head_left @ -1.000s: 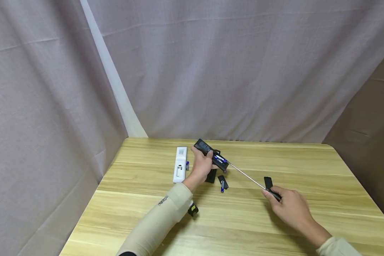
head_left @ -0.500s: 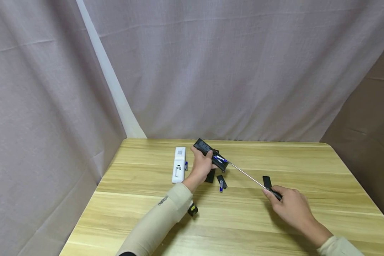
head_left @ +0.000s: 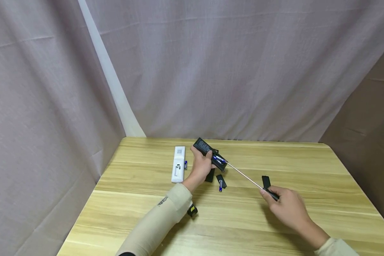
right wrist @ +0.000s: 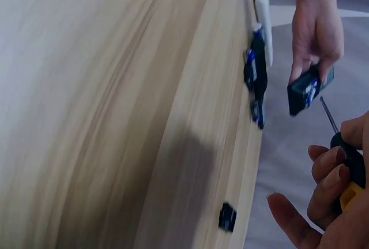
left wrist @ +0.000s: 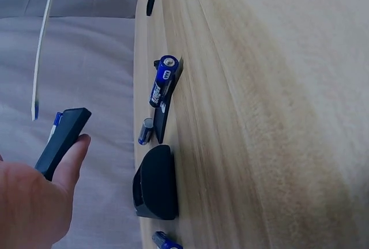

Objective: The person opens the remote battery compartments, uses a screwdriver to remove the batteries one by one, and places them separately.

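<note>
My left hand (head_left: 200,167) grips a black remote control (head_left: 202,144) above the table, its back facing up. Blue-and-silver batteries (head_left: 218,159) sit in the uncovered compartment. With curled fingers my right hand (head_left: 289,208) holds a screwdriver (head_left: 244,175) by its black-and-yellow handle (right wrist: 350,165). The thin shaft points at the compartment's near end. In the left wrist view the screwdriver's tip (left wrist: 35,113) appears slightly apart from the remote; contact cannot be told. The left thumb (head_left: 209,154) lies along the remote's edge beside the compartment.
On the table (head_left: 243,227) a white remote (head_left: 178,158) lies back up, its compartment uncovered, with a battery (head_left: 186,165) beside it. Another black remote (head_left: 210,176) lies partly hidden below my left hand. Nearby are a black cover (head_left: 222,179), a loose battery (head_left: 220,187) and another black cover (head_left: 266,181).
The head view has shifted slightly. My right hand and the screwdriver have moved a little to the left, its tip still by the compartment. The left hand keeps its hold on the remote.
</note>
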Motion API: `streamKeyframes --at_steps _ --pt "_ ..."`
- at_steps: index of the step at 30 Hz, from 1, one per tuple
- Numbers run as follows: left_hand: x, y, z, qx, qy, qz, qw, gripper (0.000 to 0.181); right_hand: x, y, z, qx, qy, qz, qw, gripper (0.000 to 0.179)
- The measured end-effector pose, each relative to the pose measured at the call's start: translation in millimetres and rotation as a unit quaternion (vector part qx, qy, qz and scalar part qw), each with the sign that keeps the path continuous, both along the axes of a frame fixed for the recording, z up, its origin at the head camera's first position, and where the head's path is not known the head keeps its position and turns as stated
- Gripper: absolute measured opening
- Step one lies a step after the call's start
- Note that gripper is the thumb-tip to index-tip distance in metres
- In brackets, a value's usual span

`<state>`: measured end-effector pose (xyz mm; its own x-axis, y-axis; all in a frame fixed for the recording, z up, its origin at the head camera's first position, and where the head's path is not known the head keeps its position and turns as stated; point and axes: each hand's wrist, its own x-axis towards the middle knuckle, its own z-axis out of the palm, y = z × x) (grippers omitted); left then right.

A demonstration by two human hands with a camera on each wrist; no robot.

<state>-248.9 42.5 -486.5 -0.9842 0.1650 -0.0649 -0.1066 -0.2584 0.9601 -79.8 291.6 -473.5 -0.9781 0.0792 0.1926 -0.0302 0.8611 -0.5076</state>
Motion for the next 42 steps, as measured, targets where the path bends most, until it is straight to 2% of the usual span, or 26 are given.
streamKeyframes --at_steps 2,7,12,15,19,27,33,37,42 --pt "0.0 1.4 -0.4 0.007 0.008 0.001 0.9999 0.063 0.3 -4.1 1.7 -0.015 -0.015 0.002 0.9998 0.035" --pt "0.4 4.7 0.3 0.014 0.018 -0.001 0.9997 0.059 -1.2 -9.5 5.5 -0.037 -0.038 0.003 0.9986 0.039" --pt "1.8 7.9 1.7 0.019 0.012 -0.003 0.9997 0.077 -3.7 -10.7 8.8 -0.040 -0.073 -0.002 0.9966 0.044" --pt "2.6 8.5 1.5 0.018 0.010 -0.004 0.9998 0.079 -4.9 -11.5 10.3 -0.041 -0.085 -0.003 0.9956 0.045" --pt "5.2 8.2 0.3 0.011 0.011 0.000 0.9999 0.070 -5.5 -12.3 12.5 -0.054 -0.100 -0.001 0.9935 0.043" --pt "5.6 12.1 -2.0 -0.009 0.020 0.010 0.9997 0.047 -9.7 -14.5 14.0 -0.121 -0.150 0.010 0.9812 0.047" --pt "5.9 13.1 -3.8 -0.021 -0.005 0.006 0.9997 0.053 -10.5 -19.2 10.7 -0.154 -0.166 0.006 0.9741 0.045" --pt "6.0 14.2 -3.7 -0.024 -0.016 -0.008 0.9996 0.054 -7.8 -23.1 8.0 -0.169 -0.170 0.004 0.9708 0.044" --pt "6.9 15.0 -4.2 -0.051 -0.029 -0.029 0.9979 0.056 -2.6 -26.0 4.1 -0.173 -0.175 0.000 0.9693 0.043"
